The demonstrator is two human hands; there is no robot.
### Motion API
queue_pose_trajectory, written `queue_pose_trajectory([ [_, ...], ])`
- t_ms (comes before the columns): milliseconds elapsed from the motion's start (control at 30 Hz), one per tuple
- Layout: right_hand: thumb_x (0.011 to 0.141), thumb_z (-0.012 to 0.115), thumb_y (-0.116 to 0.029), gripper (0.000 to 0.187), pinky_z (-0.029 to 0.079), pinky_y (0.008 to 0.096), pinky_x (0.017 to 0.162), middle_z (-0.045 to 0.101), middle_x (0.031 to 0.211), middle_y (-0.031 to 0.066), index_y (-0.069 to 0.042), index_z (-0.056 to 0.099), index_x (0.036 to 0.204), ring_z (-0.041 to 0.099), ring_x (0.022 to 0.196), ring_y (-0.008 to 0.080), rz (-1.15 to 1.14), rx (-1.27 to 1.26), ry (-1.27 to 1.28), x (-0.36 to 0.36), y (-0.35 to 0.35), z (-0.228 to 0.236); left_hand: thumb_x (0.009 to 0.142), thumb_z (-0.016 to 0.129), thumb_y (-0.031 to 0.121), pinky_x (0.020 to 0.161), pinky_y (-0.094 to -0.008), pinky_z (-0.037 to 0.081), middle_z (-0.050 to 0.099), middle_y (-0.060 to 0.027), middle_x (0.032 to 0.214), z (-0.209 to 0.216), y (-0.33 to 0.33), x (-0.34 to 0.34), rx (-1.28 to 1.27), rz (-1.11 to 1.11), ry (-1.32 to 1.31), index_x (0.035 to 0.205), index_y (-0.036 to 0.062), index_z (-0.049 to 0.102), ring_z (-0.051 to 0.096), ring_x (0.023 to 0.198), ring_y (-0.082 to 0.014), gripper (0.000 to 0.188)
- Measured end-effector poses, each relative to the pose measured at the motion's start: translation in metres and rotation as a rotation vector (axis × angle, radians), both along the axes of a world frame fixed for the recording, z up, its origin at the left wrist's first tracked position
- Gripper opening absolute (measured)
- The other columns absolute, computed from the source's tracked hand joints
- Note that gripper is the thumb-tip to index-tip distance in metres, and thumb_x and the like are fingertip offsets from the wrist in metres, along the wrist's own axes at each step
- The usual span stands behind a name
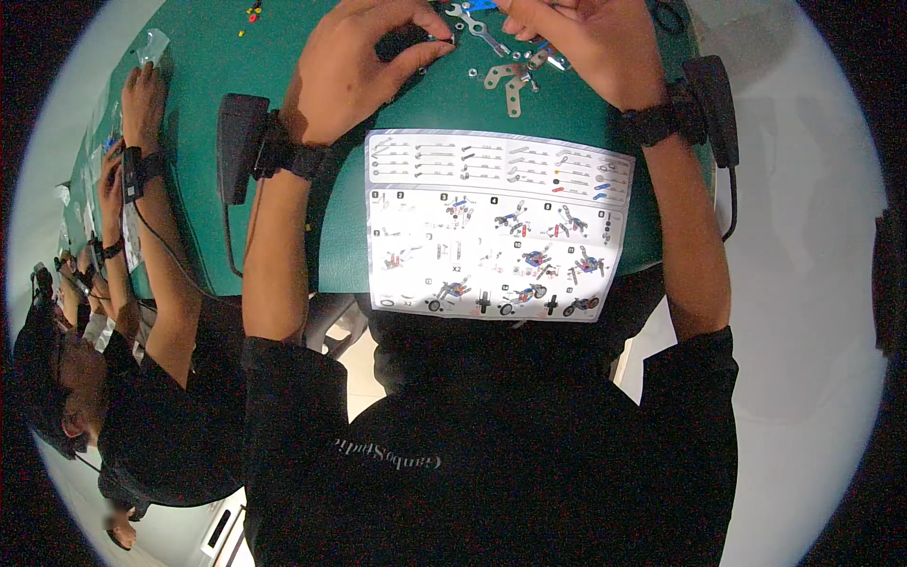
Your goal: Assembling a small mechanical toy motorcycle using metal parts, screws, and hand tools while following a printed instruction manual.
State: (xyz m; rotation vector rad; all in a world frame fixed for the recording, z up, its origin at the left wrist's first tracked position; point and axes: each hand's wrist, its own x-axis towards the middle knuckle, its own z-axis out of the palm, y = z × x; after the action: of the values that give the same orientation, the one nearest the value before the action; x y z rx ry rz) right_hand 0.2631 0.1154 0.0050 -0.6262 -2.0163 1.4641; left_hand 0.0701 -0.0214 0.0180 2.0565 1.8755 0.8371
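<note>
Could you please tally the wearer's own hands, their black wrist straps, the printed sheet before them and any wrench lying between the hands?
Hands: 2, left hand and right hand
Black wrist straps: 2
Printed sheet: 1
Silver wrench: 1
Total: 6

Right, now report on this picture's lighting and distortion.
Head view: the instruction sheet is bright, its print partly washed out; head view: small metal pieces look soft; head view: the green table looks bowed at left; head view: grain speckles the black shirt.
</note>
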Motion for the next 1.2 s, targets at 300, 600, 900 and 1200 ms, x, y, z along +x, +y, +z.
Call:
queue_pose_trajectory([
  [300,0.092,0.075,-0.004,0.014,0.053,0.0228,0.060,0.073,0.079,0.0087,0.001,0.062,0.097,0.066,0.066,0.0096,0.008,0.013,0.040,0.001,0.003,-0.007,0.088,0.079,0.005,0.077,-0.0288,0.051,0.071,-0.0064,0.096,0.000,-0.001,0.008,-0.120,0.174,-0.358,0.097,0.0026,0.071,0.064,0.083,-0.0152,0.012],
  [600,0.092,0.074,-0.003,0.014,0.055,0.0241,0.061,0.072,0.081,0.0092,0.001,0.063,0.099,0.068,0.068,0.0112,0.063,-0.148,0.147,0.001,0.006,-0.014,0.091,0.075,0.001,0.079,-0.0275,0.055,0.073,-0.0062,0.096,-0.019,0.002,0.006,0.055,0.121,-0.605,0.100,-0.0002,0.072,0.067,0.086,-0.0119,0.009],
  [900,0.093,0.073,-0.002,0.012,0.056,0.0244,0.063,0.072,0.082,0.0089,0.001,0.063,0.101,0.068,0.070,0.0118,0.057,-0.211,0.147,0.000,0.005,-0.010,0.084,0.081,0.000,0.073,-0.0302,0.058,0.073,-0.0110,0.092,-0.005,0.001,0.014,0.155,0.046,-0.200,0.093,-0.0018,0.069,0.070,0.080,-0.0142,0.016],
  [1200,0.094,0.072,-0.003,0.012,0.055,0.0237,0.062,0.072,0.081,0.0086,0.002,0.062,0.099,0.067,0.069,0.0107,0.110,-0.189,0.086,-0.001,0.002,-0.008,0.082,0.082,-0.002,0.073,-0.0289,0.058,0.069,-0.0075,0.093,-0.024,0.005,0.007,0.216,0.035,-0.351,0.106,0.0015,0.062,0.068,0.080,-0.0130,0.031],
])
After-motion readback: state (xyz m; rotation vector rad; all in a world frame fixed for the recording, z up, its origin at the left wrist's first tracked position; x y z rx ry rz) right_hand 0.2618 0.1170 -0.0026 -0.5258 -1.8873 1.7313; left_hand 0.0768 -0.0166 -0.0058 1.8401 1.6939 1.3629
